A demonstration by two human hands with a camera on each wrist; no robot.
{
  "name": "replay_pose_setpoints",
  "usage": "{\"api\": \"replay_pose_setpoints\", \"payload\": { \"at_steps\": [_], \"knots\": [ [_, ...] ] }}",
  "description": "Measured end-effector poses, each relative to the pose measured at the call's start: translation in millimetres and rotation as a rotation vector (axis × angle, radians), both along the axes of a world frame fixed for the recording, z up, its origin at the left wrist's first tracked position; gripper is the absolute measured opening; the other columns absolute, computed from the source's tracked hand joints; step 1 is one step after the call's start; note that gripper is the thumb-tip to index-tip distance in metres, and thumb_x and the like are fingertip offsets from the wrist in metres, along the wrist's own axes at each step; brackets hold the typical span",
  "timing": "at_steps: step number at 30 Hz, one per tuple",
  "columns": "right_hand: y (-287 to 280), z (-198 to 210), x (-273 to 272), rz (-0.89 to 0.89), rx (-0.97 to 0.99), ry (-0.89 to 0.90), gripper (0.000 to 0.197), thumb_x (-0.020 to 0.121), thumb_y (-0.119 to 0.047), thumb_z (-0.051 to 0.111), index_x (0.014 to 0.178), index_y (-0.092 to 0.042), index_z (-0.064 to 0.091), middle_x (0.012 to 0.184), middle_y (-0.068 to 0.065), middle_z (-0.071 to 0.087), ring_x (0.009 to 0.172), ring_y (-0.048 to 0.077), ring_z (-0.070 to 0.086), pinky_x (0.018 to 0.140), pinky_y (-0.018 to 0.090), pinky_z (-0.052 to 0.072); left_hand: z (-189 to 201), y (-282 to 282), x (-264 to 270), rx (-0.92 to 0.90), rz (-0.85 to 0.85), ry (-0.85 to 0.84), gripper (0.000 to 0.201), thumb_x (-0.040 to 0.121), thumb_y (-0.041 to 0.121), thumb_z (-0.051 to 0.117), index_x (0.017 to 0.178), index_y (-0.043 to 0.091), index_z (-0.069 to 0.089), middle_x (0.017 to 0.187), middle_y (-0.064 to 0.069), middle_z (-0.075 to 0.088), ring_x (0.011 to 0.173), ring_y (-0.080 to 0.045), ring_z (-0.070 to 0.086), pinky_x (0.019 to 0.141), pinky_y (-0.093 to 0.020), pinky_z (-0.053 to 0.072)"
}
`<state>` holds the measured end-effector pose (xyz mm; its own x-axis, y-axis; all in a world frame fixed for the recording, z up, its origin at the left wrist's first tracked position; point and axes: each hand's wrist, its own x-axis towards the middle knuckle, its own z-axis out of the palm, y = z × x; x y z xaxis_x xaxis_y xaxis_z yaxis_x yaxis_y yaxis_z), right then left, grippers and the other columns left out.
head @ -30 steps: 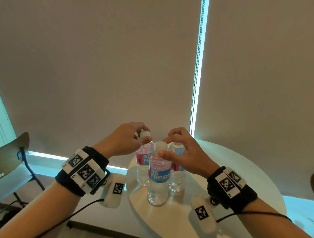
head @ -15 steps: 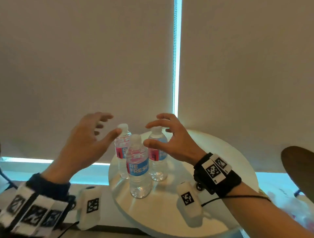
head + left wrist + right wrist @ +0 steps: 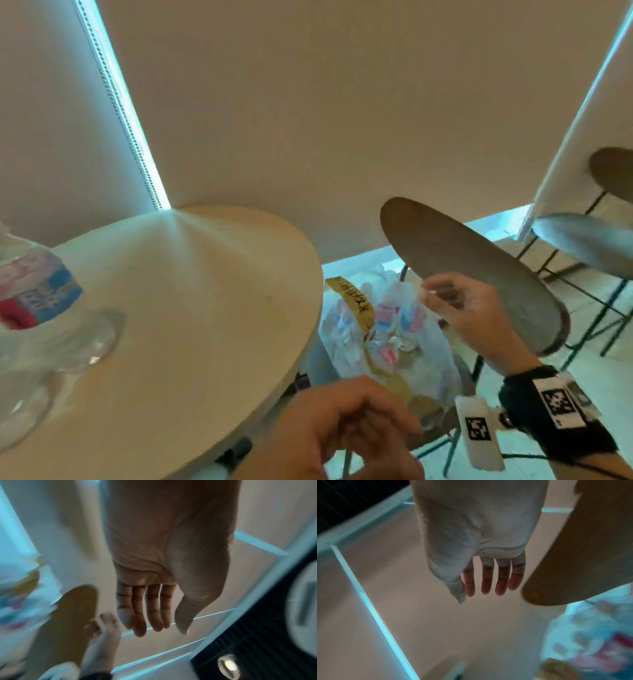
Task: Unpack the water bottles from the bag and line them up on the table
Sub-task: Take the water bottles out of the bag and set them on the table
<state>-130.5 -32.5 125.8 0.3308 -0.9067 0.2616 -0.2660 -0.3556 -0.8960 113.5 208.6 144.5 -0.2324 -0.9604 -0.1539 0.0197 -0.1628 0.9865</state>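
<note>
A: Where are the water bottles lying?

B: In the plastic bag [image 3: 387,335] beside the surface [image 3: 191,308]; one water bottle [image 3: 37,308] is standing there.

A: The hands?

B: Left hand [image 3: 346,421] and right hand [image 3: 469,315] are reaching with released, empty fingers; a careless grab is risking tearing the thin plastic.

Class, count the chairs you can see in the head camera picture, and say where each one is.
2. One chair stands right of the table, behind the bag; another chair is at the far right edge. More may be hidden.

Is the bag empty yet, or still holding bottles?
Still holding bottles: through the clear bag beside the table, several red-and-blue labels show. Both hands, left and right, hold nothing.
</note>
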Motion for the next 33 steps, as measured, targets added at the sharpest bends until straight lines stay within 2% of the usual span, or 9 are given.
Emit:
{"api": "replay_pose_setpoints", "payload": {
  "at_steps": [1, 3, 6, 10, 13, 16, 24, 30, 33],
  "knots": [
    [-8.4, -18.0, -14.8, -0.038, 0.06, 0.059, 0.011, 0.086, -0.011, 0.077, 0.093, -0.019, 0.073, 0.087, -0.007, 0.077, 0.079, 0.019, 0.07, 0.063, 0.014, 0.058, 13.0, -35.0, -62.9, 0.029, -0.09, -0.041, 0.013, 0.086, 0.017, 0.077, 0.099, 0.021, 0.078, 0.073, 0.007, 0.071, 0.078, -0.009, 0.065, 0.08, -0.019, 0.053],
    [-24.4, -53.0, -36.7, -0.102, 0.178, 0.153, 0.013, 0.087, -0.012, 0.076, 0.096, -0.02, 0.072, 0.095, 0.001, 0.073, 0.083, 0.022, 0.068, 0.06, 0.014, 0.056, -22.7, -77.0, -97.7, 0.004, -0.045, -0.219, 0.007, 0.086, 0.025, 0.076, 0.092, 0.029, 0.074, 0.077, 0.011, 0.07, 0.075, 0.001, 0.064, 0.08, -0.014, 0.054],
    [-50.4, -104.1, -50.1, -0.155, 0.334, 0.26, 0.023, 0.09, -0.016, 0.074, 0.112, -0.011, 0.069, 0.107, 0.009, 0.07, 0.093, 0.022, 0.068, 0.066, 0.019, 0.051, -93.3, -164.8, -126.2, 0.029, 0.1, -0.474, 0.012, 0.095, 0.016, 0.063, 0.102, 0.025, 0.068, 0.092, 0.012, 0.067, 0.076, 0.008, 0.06, 0.072, -0.005, 0.05],
    [-82.4, -154.1, -34.0, -0.198, 0.353, 0.383, 0.032, 0.091, -0.024, 0.072, 0.12, -0.013, 0.065, 0.113, 0.002, 0.068, 0.089, 0.015, 0.066, 0.082, 0.032, 0.057, -137.6, -256.1, -141.9, 0.027, 0.208, -0.834, 0.013, 0.099, 0.008, 0.05, 0.099, 0.012, 0.062, 0.086, 0.001, 0.058, 0.087, -0.014, 0.06, 0.075, -0.022, 0.046],
    [-101.9, -169.7, -9.5, -0.268, 0.262, 0.366, 0.038, 0.091, -0.019, 0.07, 0.125, -0.007, 0.061, 0.123, 0.009, 0.064, 0.104, 0.023, 0.063, 0.09, 0.03, 0.048, -157.2, -302.0, -138.5, 0.128, 0.139, -1.113, 0.022, 0.098, 0.012, 0.053, 0.116, 0.006, 0.064, 0.116, -0.012, 0.068, 0.114, -0.026, 0.065, 0.091, -0.031, 0.052],
    [-116.0, -176.2, 7.7, -0.299, 0.228, 0.34, 0.045, 0.091, -0.022, 0.069, 0.132, -0.008, 0.053, 0.128, 0.01, 0.057, 0.118, 0.026, 0.058, 0.099, 0.031, 0.047, -196.1, -326.3, -134.6, 0.193, -0.009, -1.304, 0.027, 0.096, 0.014, 0.055, 0.12, 0.005, 0.064, 0.126, -0.012, 0.067, 0.118, -0.027, 0.065, 0.098, -0.034, 0.053],
    [-132.7, -205.0, 29.1, -0.351, 0.238, 0.436, 0.071, 0.094, -0.039, 0.066, 0.151, -0.019, 0.029, 0.151, 0.007, 0.037, 0.13, 0.024, 0.056, 0.099, 0.033, 0.056, -243.9, -347.2, -143.9, 0.163, 0.005, -1.49, 0.051, 0.091, 0.021, 0.057, 0.139, 0.018, 0.04, 0.113, -0.007, 0.066, 0.1, -0.028, 0.068, 0.074, -0.037, 0.058],
    [-136.1, -206.8, 28.3, -0.316, 0.222, 0.316, 0.059, 0.091, -0.024, 0.072, 0.141, -0.02, 0.041, 0.149, 0.006, 0.041, 0.124, 0.025, 0.059, 0.089, 0.028, 0.054, -240.5, -343.5, -143.9, 0.172, 0.019, -1.441, 0.052, 0.088, 0.021, 0.06, 0.136, 0.009, 0.044, 0.118, -0.009, 0.064, 0.104, -0.028, 0.064, 0.087, -0.038, 0.057],
    [-139.9, -204.8, 19.1, -0.291, 0.226, 0.205, 0.055, 0.084, -0.016, 0.079, 0.13, -0.021, 0.048, 0.127, -0.002, 0.053, 0.111, 0.02, 0.061, 0.084, 0.016, 0.048, -222.4, -332.0, -145.4, 0.167, -0.022, -1.364, 0.066, 0.085, 0.006, 0.058, 0.146, 0.008, 0.035, 0.127, -0.015, 0.059, 0.116, -0.033, 0.058, 0.099, -0.041, 0.053]
  ]
}}
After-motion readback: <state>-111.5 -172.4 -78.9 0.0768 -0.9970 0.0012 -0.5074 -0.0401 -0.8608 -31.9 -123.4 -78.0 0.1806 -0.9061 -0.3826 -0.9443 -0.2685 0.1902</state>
